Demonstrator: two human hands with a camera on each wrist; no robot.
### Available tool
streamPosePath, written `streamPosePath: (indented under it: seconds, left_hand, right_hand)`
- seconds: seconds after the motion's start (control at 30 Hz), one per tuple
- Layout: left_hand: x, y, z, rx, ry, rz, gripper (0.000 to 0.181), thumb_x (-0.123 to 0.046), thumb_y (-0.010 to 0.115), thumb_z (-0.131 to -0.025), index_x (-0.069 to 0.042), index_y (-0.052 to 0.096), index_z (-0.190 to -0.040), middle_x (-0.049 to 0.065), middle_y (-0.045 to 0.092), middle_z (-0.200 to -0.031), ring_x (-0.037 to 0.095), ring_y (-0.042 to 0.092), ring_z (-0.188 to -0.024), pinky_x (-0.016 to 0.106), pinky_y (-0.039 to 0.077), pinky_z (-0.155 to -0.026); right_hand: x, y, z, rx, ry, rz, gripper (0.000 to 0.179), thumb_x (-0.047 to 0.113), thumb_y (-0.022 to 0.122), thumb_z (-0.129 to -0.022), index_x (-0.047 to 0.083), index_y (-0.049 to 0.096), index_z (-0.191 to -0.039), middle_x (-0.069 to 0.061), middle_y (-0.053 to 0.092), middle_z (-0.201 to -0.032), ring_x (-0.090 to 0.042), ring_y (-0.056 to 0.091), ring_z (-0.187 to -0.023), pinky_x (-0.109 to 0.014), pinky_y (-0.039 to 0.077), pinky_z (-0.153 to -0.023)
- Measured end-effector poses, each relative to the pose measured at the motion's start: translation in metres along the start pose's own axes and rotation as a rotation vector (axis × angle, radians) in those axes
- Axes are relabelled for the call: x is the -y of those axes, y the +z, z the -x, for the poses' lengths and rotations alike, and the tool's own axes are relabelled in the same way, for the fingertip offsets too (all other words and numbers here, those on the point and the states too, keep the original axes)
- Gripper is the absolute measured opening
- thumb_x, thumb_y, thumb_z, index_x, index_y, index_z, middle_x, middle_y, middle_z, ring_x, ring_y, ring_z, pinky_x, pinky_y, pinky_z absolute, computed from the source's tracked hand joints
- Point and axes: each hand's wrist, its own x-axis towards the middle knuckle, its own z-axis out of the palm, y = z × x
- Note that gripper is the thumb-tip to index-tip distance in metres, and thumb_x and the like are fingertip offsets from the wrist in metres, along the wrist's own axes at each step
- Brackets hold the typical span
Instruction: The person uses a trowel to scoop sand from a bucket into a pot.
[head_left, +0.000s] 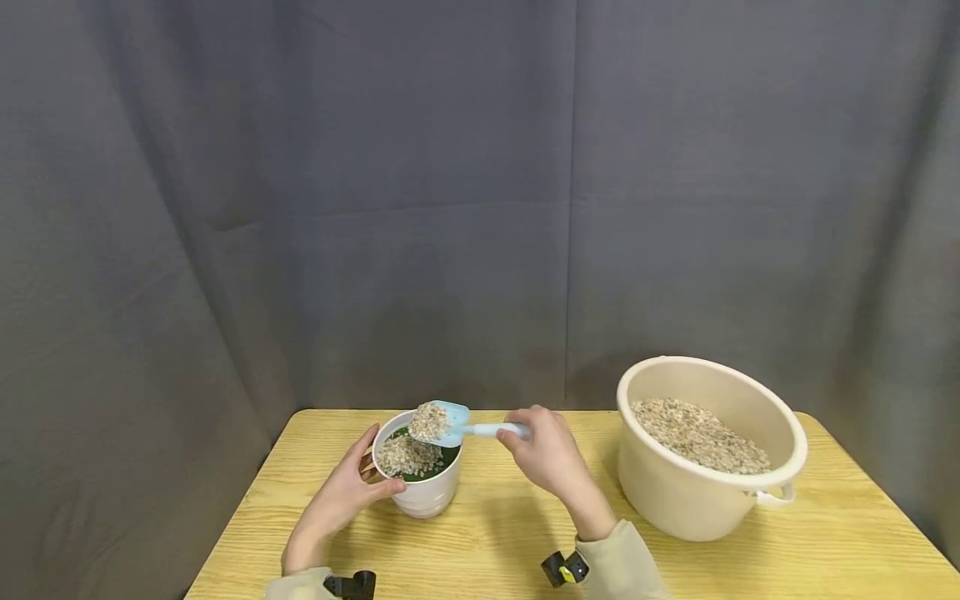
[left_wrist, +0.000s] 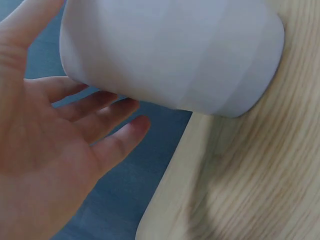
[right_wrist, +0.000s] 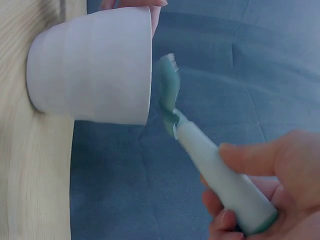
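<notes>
A white flowerpot point(head_left: 426, 502) stands upright on the table, holding pale gravel point(head_left: 401, 456) over some green material. My left hand point(head_left: 347, 493) holds the pot from the left, thumb on its near side and fingers behind. In the left wrist view, fingers of that hand point(left_wrist: 65, 125) lie along the pot wall point(left_wrist: 175, 50). My right hand point(head_left: 551, 452) grips the pale handle of a light blue shovel point(head_left: 456, 417). Its blade carries a heap of gravel point(head_left: 429, 422) just above the pot's opening. From the right wrist, the shovel blade point(right_wrist: 169, 87) appears apart from the rim.
To the right stands a large cream bucket point(head_left: 675, 508), part filled with gravel point(head_left: 697, 437), its white handle point(head_left: 776, 497) hanging on the near side. Beneath everything is a wooden table point(head_left: 480, 550). A grey curtain point(head_left: 450, 208) hangs behind it and along the sides.
</notes>
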Motion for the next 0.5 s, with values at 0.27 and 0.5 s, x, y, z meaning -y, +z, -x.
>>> streamPosePath:
  seconds: [0.27,0.5]
  left_hand:
    - [0.002,0.001,-0.002,-0.005,-0.004,0.022,0.102,-0.011,0.081,-0.082,0.002,0.011,-0.154,0.03,0.03,-0.15,0.041,0.037,-0.135,0.044,0.04,-0.107]
    - [0.004,0.005,-0.003,-0.025,0.002,0.019,0.098,-0.011,0.082,-0.079,-0.001,0.019,-0.153,0.026,0.035,-0.149,0.04,0.041,-0.132,0.046,0.041,-0.106]
  right_hand:
    - [0.006,0.019,-0.001,-0.045,-0.018,-0.001,0.016,0.013,0.074,-0.085,0.002,0.075,-0.097,-0.006,0.066,-0.088,-0.022,0.058,-0.08,-0.035,0.049,-0.07]
    - [0.012,0.033,0.0,-0.029,-0.038,0.018,0.012,0.01,0.074,-0.084,0.002,0.074,-0.093,-0.006,0.065,-0.086,-0.023,0.059,-0.079,-0.037,0.049,-0.069]
